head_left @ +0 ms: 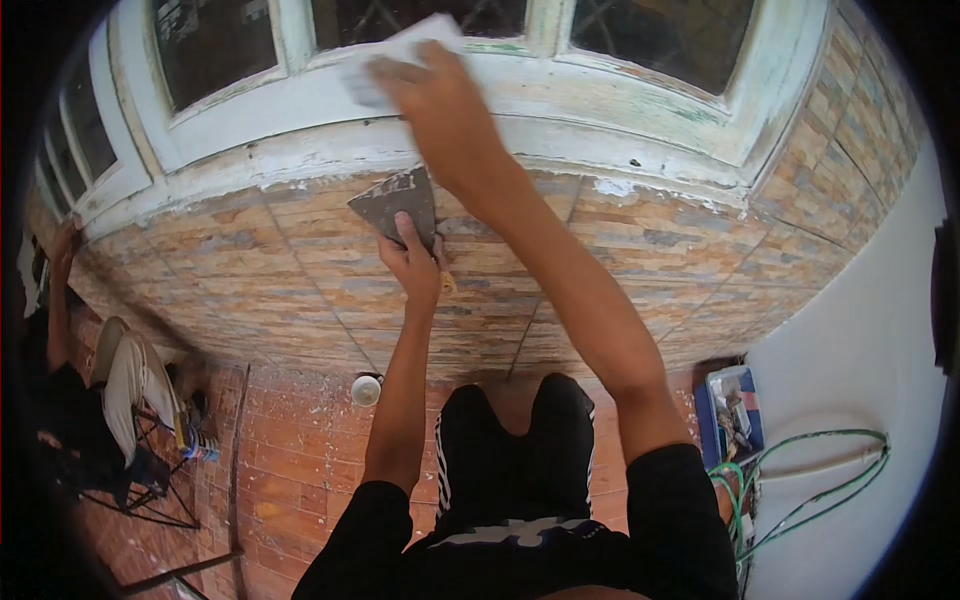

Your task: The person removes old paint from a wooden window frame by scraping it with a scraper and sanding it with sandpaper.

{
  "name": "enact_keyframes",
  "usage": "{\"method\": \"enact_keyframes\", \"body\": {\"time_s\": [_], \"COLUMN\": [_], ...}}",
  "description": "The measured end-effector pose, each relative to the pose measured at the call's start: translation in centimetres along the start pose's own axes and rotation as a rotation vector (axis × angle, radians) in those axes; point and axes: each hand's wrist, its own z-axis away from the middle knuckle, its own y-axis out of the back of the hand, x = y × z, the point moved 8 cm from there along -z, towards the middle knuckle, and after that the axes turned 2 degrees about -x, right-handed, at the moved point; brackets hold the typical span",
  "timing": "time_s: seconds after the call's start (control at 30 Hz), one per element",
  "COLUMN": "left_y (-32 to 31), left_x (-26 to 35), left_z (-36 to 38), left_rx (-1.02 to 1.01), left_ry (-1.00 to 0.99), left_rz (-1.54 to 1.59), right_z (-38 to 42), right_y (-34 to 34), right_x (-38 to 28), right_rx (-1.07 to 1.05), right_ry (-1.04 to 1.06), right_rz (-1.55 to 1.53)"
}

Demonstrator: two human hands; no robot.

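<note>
My right hand (430,95) is at the lower rail of the white window frame (640,100), its fingers closed on a white sheet (440,35) that is blurred by motion. Below it, my left hand (412,262) grips a putty knife (398,205) with a wide, stained blade pointing up, in front of the stone-patterned wall tiles (640,240). The thumb lies on the blade. Paint on the frame and sill (300,160) is worn and patchy, with greenish spots.
At the left, a co-worker (130,390) sits on a folding chair, one hand raised to the sill. A white cup (366,390) stands on the speckled red floor (290,480). At the right are a blue box (730,410) of items and a green hose (820,435).
</note>
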Motion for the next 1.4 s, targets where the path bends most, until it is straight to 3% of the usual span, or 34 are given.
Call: {"method": "enact_keyframes", "body": {"time_s": [0.03, 0.1, 0.13, 0.17, 0.2, 0.3, 0.37, 0.43, 0.5, 0.53, 0.63, 0.67, 0.77, 0.8, 0.87, 0.97, 1.1, 1.23, 1.4], "left_y": [0.0, 0.1, 0.1, 0.3, 0.7, 0.2, 0.3, 0.3, 0.5, 0.1, -0.5, -1.1, -2.5, -3.1, -3.5, -3.8, -4.4, -3.8, -3.6], "left_x": [0.1, -0.6, -0.6, -0.7, -1.3, -0.7, -1.0, -1.1, -0.4, 0.2, 0.2, 0.1, -1.0, -1.3, -1.4, -2.0, -1.0, -1.7, -1.3], "left_z": [0.1, -0.4, -0.2, -0.3, -0.3, -0.1, -0.2, -0.3, 0.1, 0.2, 0.2, 0.2, 1.5, 1.4, 1.6, 1.7, 1.7, 1.3, 1.3], "left_rx": [0.030, -0.042, -0.039, -0.039, -0.058, -0.027, -0.037, -0.106, -0.048, -0.032, -0.050, -0.058, -0.108, -0.131, -0.142, -0.161, -0.184, -0.222, -0.173], "left_ry": [0.005, -0.013, -0.015, -0.019, -0.008, 0.026, 0.026, 0.031, -0.007, -0.029, -0.014, -0.005, 0.050, 0.057, 0.056, 0.046, 0.024, 0.057, 0.016], "left_rz": [0.000, 0.011, 0.015, 0.016, 0.005, -0.018, -0.004, 0.026, -0.027, -0.028, -0.019, -0.011, 0.011, 0.029, 0.024, -0.030, -0.017, -0.043, -0.065], "right_z": [2.2, 7.1, 9.8, 11.7, 12.8, 15.7, 13.4, 14.1, 15.8, 17.0, 16.0, 14.3, 13.5, 15.1, 16.9, 13.1, 16.1, 14.2, 16.8], "right_y": [2.5, 8.1, 11.0, 14.1, 16.2, 11.9, 8.1, 9.1, 10.2, 12.3, 10.6, 8.7, 8.7, 11.2, 14.2, 10.3, 15.2, 12.6, 15.6], "right_x": [1.4, 6.1, 8.3, 10.1, 10.8, 14.0, 10.7, 11.8, 12.7, 15.0, 14.9, 12.3, 12.0, 15.4, 17.9, 12.9, 17.4, 13.9, 19.1], "right_rx": [0.052, 0.169, 0.310, 0.424, 0.346, 0.380, 0.258, 0.186, 0.114, 0.265, 0.368, 0.246, 0.040, 0.237, 0.417, 0.207, 0.092, 0.240, 0.122], "right_ry": [0.002, -0.227, -0.197, -0.459, -0.528, -0.657, -0.482, -0.433, -0.414, -0.575, -0.593, -0.435, -0.233, -0.353, -0.628, -0.308, -0.359, -0.325, -0.351], "right_rz": [-0.120, 0.039, 0.145, 0.115, 0.336, 0.484, 0.374, 0.379, 0.367, 0.244, 0.323, 0.373, 0.350, 0.150, 0.125, 0.380, 0.444, 0.332, 0.403]}}
